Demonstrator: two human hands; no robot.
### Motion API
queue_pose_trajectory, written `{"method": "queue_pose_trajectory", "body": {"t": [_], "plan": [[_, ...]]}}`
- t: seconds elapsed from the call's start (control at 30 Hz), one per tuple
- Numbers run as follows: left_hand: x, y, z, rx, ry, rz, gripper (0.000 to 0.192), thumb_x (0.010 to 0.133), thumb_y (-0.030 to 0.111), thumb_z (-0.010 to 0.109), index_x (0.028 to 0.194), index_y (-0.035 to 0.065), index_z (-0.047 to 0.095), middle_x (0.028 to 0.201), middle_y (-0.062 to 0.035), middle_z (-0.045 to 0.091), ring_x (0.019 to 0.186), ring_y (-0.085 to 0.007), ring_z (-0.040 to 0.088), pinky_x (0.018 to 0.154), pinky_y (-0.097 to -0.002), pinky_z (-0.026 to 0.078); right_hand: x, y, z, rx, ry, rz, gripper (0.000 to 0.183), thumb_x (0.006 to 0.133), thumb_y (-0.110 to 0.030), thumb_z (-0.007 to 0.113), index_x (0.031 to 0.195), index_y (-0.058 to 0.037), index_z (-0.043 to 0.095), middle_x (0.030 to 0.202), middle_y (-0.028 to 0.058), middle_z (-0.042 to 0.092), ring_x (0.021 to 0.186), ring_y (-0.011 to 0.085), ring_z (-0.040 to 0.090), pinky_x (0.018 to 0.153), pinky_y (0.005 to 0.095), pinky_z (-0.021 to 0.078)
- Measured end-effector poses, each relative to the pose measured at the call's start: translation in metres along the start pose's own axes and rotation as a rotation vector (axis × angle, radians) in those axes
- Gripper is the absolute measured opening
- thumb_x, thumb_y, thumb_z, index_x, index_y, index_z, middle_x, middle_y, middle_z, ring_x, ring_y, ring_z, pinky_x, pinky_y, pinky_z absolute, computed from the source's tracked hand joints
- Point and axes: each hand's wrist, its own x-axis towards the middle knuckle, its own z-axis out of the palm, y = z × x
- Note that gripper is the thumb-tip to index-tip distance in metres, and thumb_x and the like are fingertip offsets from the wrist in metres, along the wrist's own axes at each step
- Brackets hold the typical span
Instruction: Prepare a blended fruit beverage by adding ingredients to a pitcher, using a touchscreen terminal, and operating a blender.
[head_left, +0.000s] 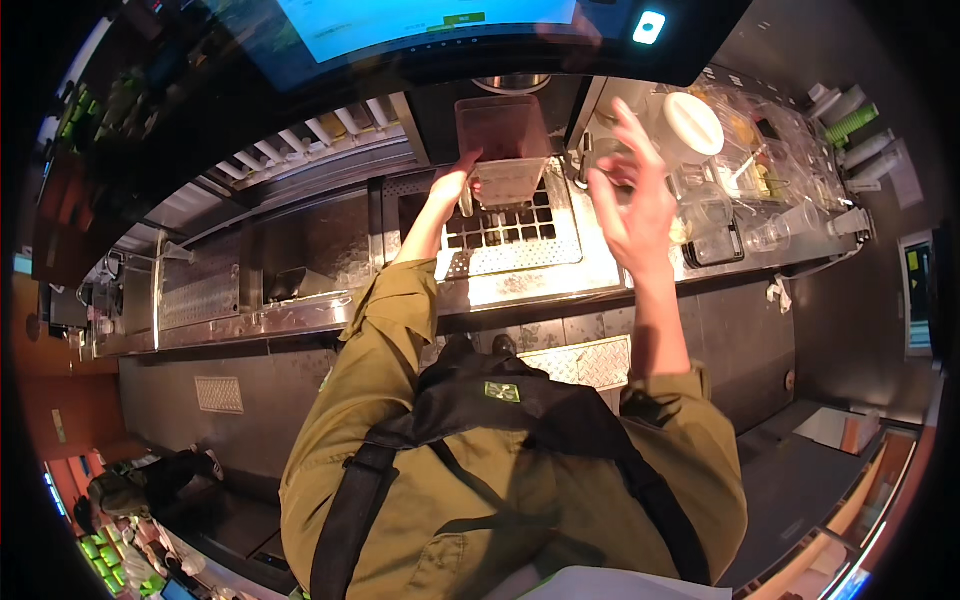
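Observation:
My left hand (456, 184) grips the near left side of a clear plastic container (510, 146), which stands over the black drain grid (517, 225) of a steel counter. The container looks partly misted or wet. My right hand (634, 199) is raised over the counter to the right, its fingers apart and slightly blurred, holding nothing. Just beyond it to the right is a pitcher with a white lid (694, 124).
A wide screen (427, 30) overhangs the counter. On the right are clear cups (787, 225), a small digital scale (716, 247) and lidded bins. A steel basin (315, 244) with ice lies left. Another person (127, 484) is at the far lower left.

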Motion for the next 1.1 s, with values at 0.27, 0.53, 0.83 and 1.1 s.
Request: {"method": "queue_pose_trajectory", "body": {"t": [0.27,0.53,0.83,1.1], "plan": [[-0.042,-0.028,-0.034,-0.276,0.225,0.135,0.032,0.082,0.03,0.066,0.083,-0.002,0.065,0.061,-0.0063,0.057,0.052,-0.0144,0.055,0.051,-0.0286,0.045,-0.02,0.006,0.041,0.167,-0.147,0.119,0.026,0.085,-0.007,0.068,0.11,-0.0031,0.061,0.112,0.0083,0.066,0.078,0.0105,0.065,0.064,0.0242,0.0522],[-0.242,-0.077,-0.234,-0.034,0.646,0.369,0.034,0.079,0.025,0.058,0.08,-0.0083,0.068,0.066,-0.0076,0.063,0.058,-0.014,0.058,0.056,-0.0274,0.046,-0.178,0.072,0.093,0.141,-0.631,0.73,0.012,0.093,-0.013,0.061,0.095,-0.0012,0.062,0.085,0.0036,0.066,0.073,0.0089,0.061,0.065,0.0241,0.0508],[-0.333,-0.069,-0.497,-0.611,1.162,0.337,0.023,0.082,0.024,0.062,0.076,0.002,0.061,0.063,-0.0043,0.056,0.057,-0.0151,0.057,0.055,-0.0283,0.043,-0.163,-0.053,0.456,0.472,-1.176,0.286,0.025,0.086,-0.018,0.065,0.104,-0.0014,0.063,0.091,0.0139,0.065,0.09,0.0266,0.066,0.081,0.0345,0.0522],[-0.293,-0.088,-0.68,-0.185,1.291,0.262,0.033,0.078,0.029,0.065,0.074,-0.0028,0.069,0.059,-0.0037,0.059,0.053,-0.0087,0.047,0.051,-0.0238,0.033,-0.292,-0.072,0.825,-0.137,-1.568,1.088,0.026,0.087,-0.025,0.058,0.084,0.0001,0.064,0.069,0.0159,0.065,0.061,0.0277,0.066,0.052,0.0476,0.0516]]}}
